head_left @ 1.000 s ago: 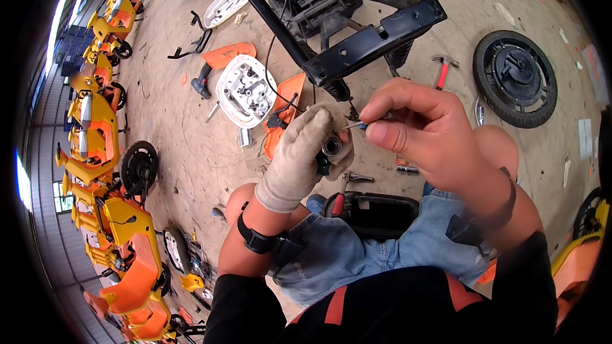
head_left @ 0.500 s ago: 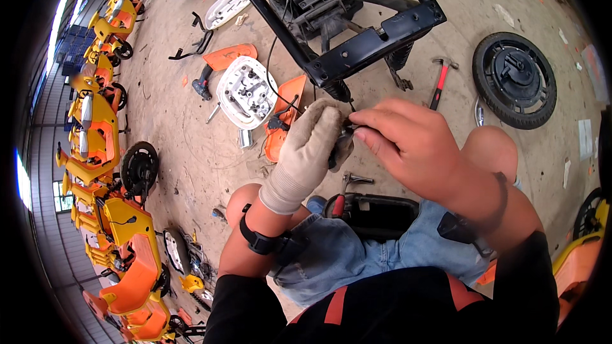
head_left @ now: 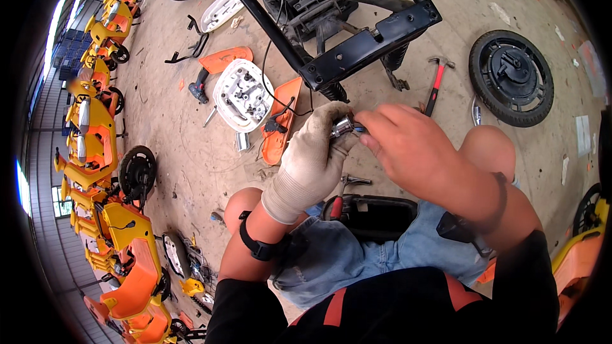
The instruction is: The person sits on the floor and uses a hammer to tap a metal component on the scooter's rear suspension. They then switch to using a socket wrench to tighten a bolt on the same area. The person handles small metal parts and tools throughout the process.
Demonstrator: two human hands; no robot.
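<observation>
My left hand (head_left: 310,164), in a pale knit work glove, is closed around a small shiny metal cylinder (head_left: 342,127). Most of that piece is hidden by the glove, so its exact kind does not show. My bare right hand (head_left: 417,146) pinches at the cylinder's right end, where a small bluish bit peeks out between the fingertips. Both hands meet above my lap, just in front of the black scooter frame (head_left: 373,44). A thin black cable (head_left: 266,83) hangs from the frame and runs down close to my left glove.
A red-handled hammer (head_left: 436,86) and a wheel (head_left: 512,78) lie on the right. To the left are a white cover (head_left: 242,95), orange panels (head_left: 282,121) and a power drill (head_left: 199,86). A black bin (head_left: 382,218) sits between my legs. Yellow scooters (head_left: 95,159) line the left.
My left hand has turned, bringing the shiny metal cylinder into sight. My right fingers stay against it, shifted slightly right. The view has moved a little.
</observation>
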